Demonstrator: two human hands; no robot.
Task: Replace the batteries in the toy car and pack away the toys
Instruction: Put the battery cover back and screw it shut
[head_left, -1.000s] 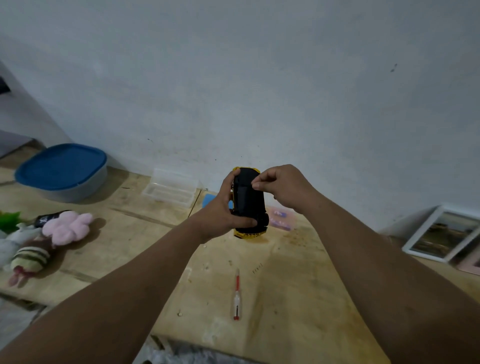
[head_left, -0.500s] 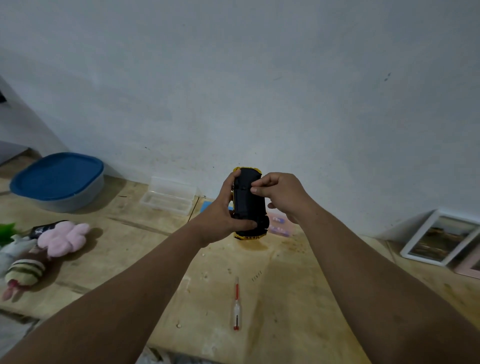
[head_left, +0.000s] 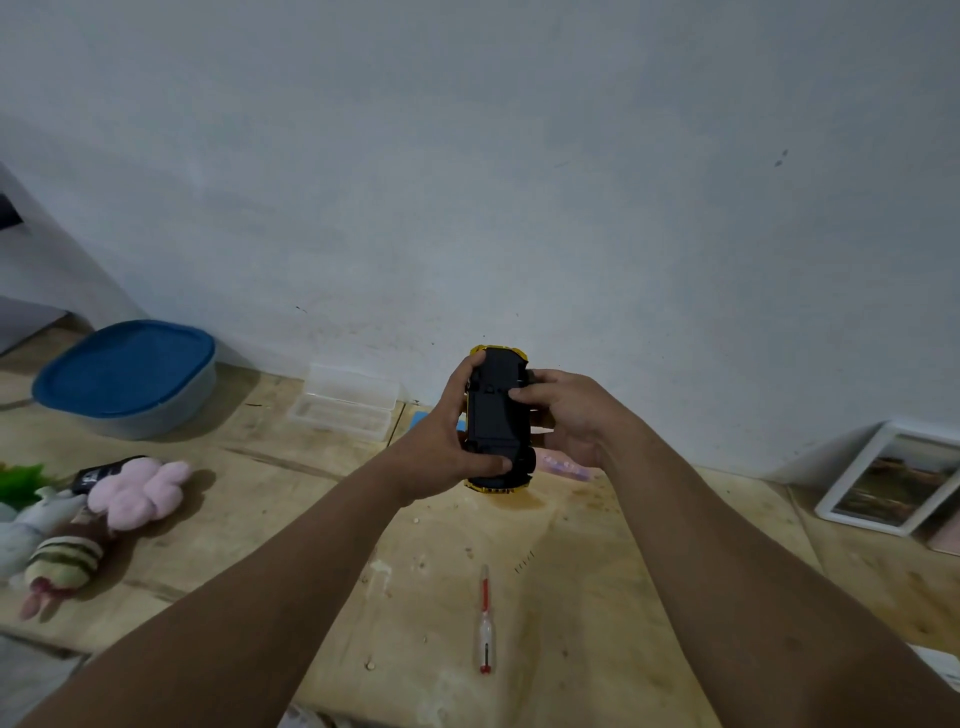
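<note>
A yellow toy car (head_left: 497, 415) is held upside down above the wooden table, its black underside facing me. My left hand (head_left: 441, 441) grips its left side, thumb across the lower end. My right hand (head_left: 566, 410) holds the right side, with fingertips pressed on the underside near the middle. A red and clear screwdriver (head_left: 485, 621) lies on the table below the car. Plush toys (head_left: 137, 491) lie in a pile at the left. A blue-lidded tub (head_left: 127, 376) stands at the back left.
A clear plastic case (head_left: 345, 410) lies open against the wall. A pink packet (head_left: 563, 465) and something blue (head_left: 421, 420) lie behind the car. Framed pictures (head_left: 893, 480) lean on the wall at the right. The wooden table (head_left: 260, 519) ends close to me.
My right hand has slid from the top of the car's underside down to its right side. The view has tilted slightly; the car stays in both hands.
</note>
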